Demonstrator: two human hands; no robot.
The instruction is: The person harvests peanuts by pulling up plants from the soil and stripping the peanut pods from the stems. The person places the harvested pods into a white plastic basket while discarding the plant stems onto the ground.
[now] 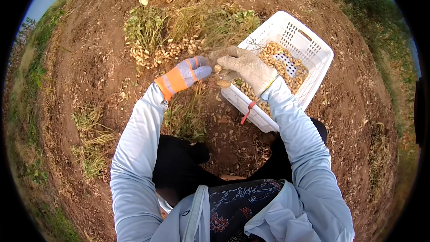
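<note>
My left hand [184,75], in an orange and grey glove, has its fingers curled at the root end of a peanut plant [189,117]. The plant's stems and leaves trail down towards my knees. My right hand [248,67], in a cream knitted glove, meets it from the other side, thumb and fingers around a peanut pod [217,68]. Just below those fingers is another pod [223,83]. Blur hides the exact contact among the thin roots. Under my right wrist stands a white plastic crate [315,70], with loose peanuts [268,53] spread over its perforated bottom.
Pulled peanut plants [147,27] lie ahead on the brown soil [90,50], their pods [161,53] towards me. A red strip [248,112] is tied to the crate's near rim. Withered plants [90,154] lie at left. Green growth [362,3] borders the field.
</note>
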